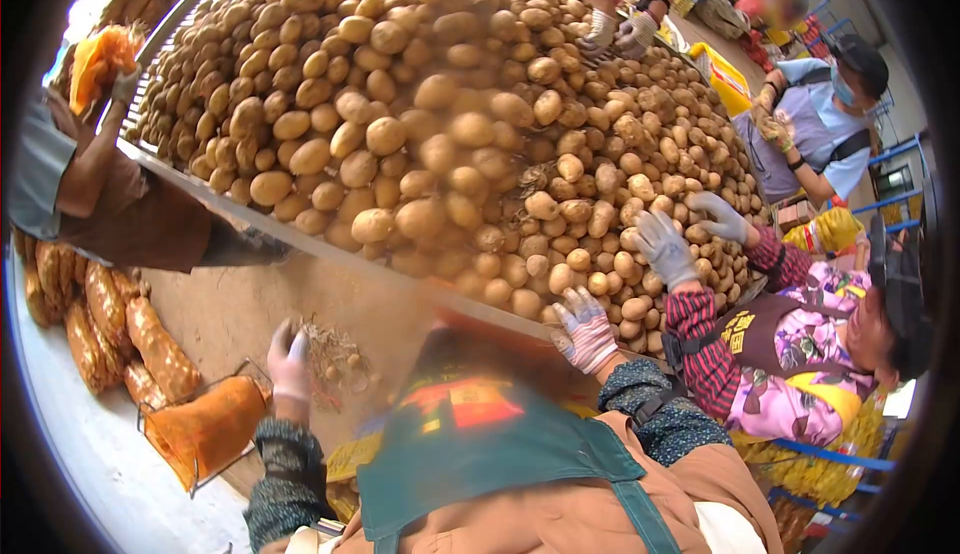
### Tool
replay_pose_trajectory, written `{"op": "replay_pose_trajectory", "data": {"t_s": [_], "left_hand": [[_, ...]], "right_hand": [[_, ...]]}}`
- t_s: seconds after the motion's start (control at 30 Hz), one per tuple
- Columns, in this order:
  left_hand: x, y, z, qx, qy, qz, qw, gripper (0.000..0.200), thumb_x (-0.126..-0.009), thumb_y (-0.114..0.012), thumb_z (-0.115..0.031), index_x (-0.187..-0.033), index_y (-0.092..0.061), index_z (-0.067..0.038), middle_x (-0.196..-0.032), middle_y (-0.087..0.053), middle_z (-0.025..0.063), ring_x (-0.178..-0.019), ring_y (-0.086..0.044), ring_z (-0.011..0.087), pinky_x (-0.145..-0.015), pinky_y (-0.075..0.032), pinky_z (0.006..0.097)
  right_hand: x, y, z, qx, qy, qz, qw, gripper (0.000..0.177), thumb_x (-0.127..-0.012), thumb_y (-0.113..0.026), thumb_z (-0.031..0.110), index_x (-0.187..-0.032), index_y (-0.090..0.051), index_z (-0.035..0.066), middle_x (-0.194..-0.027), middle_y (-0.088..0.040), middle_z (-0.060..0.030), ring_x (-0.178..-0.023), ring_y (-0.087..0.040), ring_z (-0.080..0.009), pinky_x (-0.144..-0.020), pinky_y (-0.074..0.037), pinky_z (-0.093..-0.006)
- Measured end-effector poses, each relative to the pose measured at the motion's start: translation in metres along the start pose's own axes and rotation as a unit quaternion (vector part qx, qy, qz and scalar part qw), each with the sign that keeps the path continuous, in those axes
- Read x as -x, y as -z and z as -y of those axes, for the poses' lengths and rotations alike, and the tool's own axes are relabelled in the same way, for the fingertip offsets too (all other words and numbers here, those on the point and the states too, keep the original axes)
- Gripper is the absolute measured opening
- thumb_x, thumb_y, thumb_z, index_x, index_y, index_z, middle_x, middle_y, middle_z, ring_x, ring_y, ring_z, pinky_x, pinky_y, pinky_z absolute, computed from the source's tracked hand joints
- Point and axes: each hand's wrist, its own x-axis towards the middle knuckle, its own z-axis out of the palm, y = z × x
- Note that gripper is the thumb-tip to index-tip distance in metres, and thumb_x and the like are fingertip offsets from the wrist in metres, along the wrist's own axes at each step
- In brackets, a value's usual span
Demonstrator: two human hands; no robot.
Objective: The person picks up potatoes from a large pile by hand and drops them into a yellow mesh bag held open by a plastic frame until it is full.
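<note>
A large heap of potatoes (420, 134) covers a table with a metal edge (330, 254) in front of me. My right hand (588, 334), in a pale glove, rests at the heap's near edge with its fingers spread against the potatoes there. My left hand (290, 362), also gloved, is held out low over the floor side, away from the heap. Its fingers point up, somewhat apart, and I see nothing in them. An orange mesh sack (210, 429) on a wire frame stands just left of it.
Full sacks of potatoes (125, 324) lean at the left. Plant debris (335, 354) lies on the floor (215, 309). A person (100, 164) stands at the left. Another person's gloved hands (675, 239) work close to my right hand. More people stand around the table's far side.
</note>
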Motion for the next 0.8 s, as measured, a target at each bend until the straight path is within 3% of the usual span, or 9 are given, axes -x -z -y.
{"op": "replay_pose_trajectory", "data": {"t_s": [0.1,0.13,0.2,0.4,0.57,0.63,0.67,0.73,0.8], "left_hand": [[-0.026,-0.133,-0.145,-0.103,-0.243,0.141,0.954,0.041,-0.093,-0.065,-0.008,-0.131,-0.057,0.005,-0.111,-0.066,0.0074,-0.101,-0.060,0.0118,-0.089,-0.049,0.0266],[-0.035,-0.169,-0.173,-0.110,-0.245,0.187,0.945,0.040,-0.090,-0.067,-0.007,-0.128,-0.059,0.003,-0.110,-0.068,0.0113,-0.101,-0.064,0.0191,-0.089,-0.050,0.0303],[-0.061,-0.239,-0.215,-0.238,-0.459,0.221,0.827,0.038,-0.087,-0.069,-0.009,-0.123,-0.062,-0.001,-0.114,-0.067,0.0163,-0.106,-0.064,0.0313,-0.093,-0.050,0.0367],[-0.111,-0.377,-0.230,-0.560,-0.475,0.226,0.640,0.055,-0.086,-0.067,-0.032,-0.135,-0.052,-0.012,-0.130,-0.053,0.0160,-0.116,-0.053,0.0401,-0.096,-0.048,0.0459],[-0.143,-0.371,-0.226,-0.368,-0.470,0.293,0.747,0.051,-0.086,-0.070,-0.029,-0.131,-0.057,-0.009,-0.126,-0.055,0.0176,-0.112,-0.056,0.0348,-0.092,-0.049,0.0431],[-0.136,-0.361,-0.241,-0.080,-0.220,0.366,0.900,0.046,-0.089,-0.068,-0.032,-0.127,-0.060,-0.007,-0.120,-0.059,0.0124,-0.110,-0.057,0.0281,-0.091,-0.049,0.0391],[-0.123,-0.352,-0.260,0.061,-0.043,0.390,0.918,0.045,-0.089,-0.067,-0.032,-0.126,-0.061,-0.008,-0.117,-0.061,0.0101,-0.109,-0.057,0.0264,-0.091,-0.049,0.0378],[-0.134,-0.349,-0.255,0.301,0.190,0.409,0.840,0.051,-0.084,-0.067,-0.043,-0.121,-0.058,-0.009,-0.110,-0.063,0.0115,-0.103,-0.061,0.0289,-0.090,-0.053,0.0493],[-0.127,-0.347,-0.248,0.382,0.253,0.361,0.812,0.044,-0.086,-0.065,-0.043,-0.110,-0.062,-0.006,-0.104,-0.064,0.0123,-0.100,-0.062,0.0310,-0.084,-0.055,0.0516]], "right_hand": [[0.001,0.000,-0.001,-0.005,-0.002,-0.011,1.000,0.056,-0.081,-0.067,0.039,-0.127,-0.060,0.006,-0.146,-0.044,-0.0175,-0.136,-0.037,-0.0407,-0.114,-0.030,-0.0523],[0.000,0.001,-0.001,-0.008,-0.002,-0.013,1.000,0.056,-0.081,-0.067,0.039,-0.127,-0.060,0.006,-0.146,-0.043,-0.0174,-0.136,-0.037,-0.0403,-0.114,-0.030,-0.0521],[0.000,0.007,-0.001,-0.013,-0.007,-0.005,1.000,0.058,-0.080,-0.069,0.039,-0.128,-0.059,0.007,-0.146,-0.044,-0.0169,-0.137,-0.038,-0.0392,-0.115,-0.030,-0.0512],[-0.002,0.018,0.002,-0.060,-0.029,-0.014,0.998,0.056,-0.079,-0.070,0.033,-0.127,-0.059,0.008,-0.141,-0.050,-0.0161,-0.135,-0.042,-0.0386,-0.112,-0.034,-0.0507],[-0.016,0.043,0.005,-0.147,-0.181,-0.203,0.951,0.039,-0.082,-0.070,0.014,-0.120,-0.062,0.006,-0.123,-0.062,-0.0166,-0.115,-0.057,-0.0379,-0.101,-0.045,-0.0462],[-0.033,0.054,-0.003,-0.215,-0.233,-0.250,0.915,0.032,-0.084,-0.069,0.006,-0.115,-0.066,0.004,-0.110,-0.067,-0.0153,-0.103,-0.063,-0.0347,-0.092,-0.052,-0.0407],[-0.052,0.071,-0.005,-0.235,-0.239,-0.241,0.911,0.031,-0.085,-0.070,0.008,-0.115,-0.066,0.003,-0.107,-0.069,-0.0148,-0.100,-0.065,-0.0331,-0.090,-0.053,-0.0390],[-0.098,0.089,-0.015,-0.256,-0.201,-0.244,0.913,0.030,-0.086,-0.070,0.008,-0.115,-0.067,0.004,-0.107,-0.070,-0.0149,-0.099,-0.067,-0.0317,-0.087,-0.055,-0.0369],[-0.155,0.100,-0.024,-0.293,-0.153,-0.221,0.918,0.031,-0.087,-0.069,0.012,-0.118,-0.066,0.004,-0.111,-0.069,-0.0151,-0.103,-0.066,-0.0309,-0.090,-0.054,-0.0375]]}}
